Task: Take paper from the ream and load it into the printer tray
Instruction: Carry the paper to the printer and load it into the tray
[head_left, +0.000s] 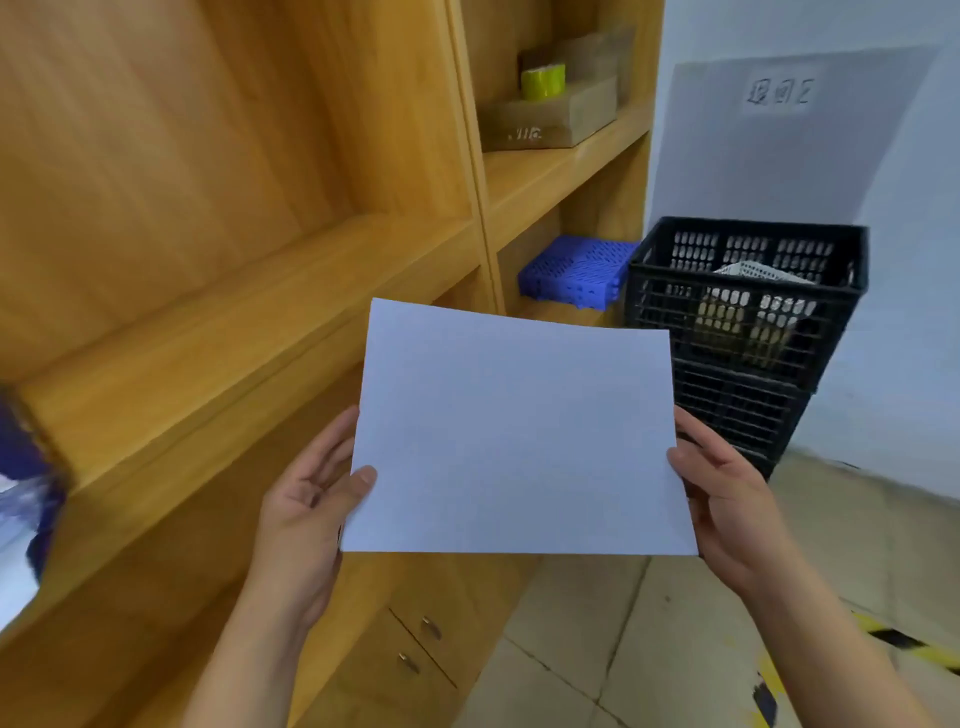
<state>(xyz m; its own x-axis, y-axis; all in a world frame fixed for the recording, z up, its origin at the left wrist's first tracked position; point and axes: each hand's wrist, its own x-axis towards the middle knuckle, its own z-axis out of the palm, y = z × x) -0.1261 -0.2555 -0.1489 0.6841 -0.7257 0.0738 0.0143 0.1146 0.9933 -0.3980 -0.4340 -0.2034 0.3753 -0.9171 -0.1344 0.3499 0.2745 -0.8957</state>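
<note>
printer tray not visible, ream can't be made out; blurred blue-white thing (23, 499) cut off at left edge. white paper (514, 436), flat and smooth, held mid-air between both hands: left hand (306, 499) thumb over its left edge, right hand (727, 499) gripping right edge. behind: wood-grain shelving (260, 291), blue perforated plastic piece (574, 270), black lattice crates (743, 306), tiled floor (623, 649), white wall.

Crate (748, 312) right of shelving (260, 260)

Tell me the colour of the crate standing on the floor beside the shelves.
Black, seen in the head view: the crate has slotted, see-through walls.
</note>
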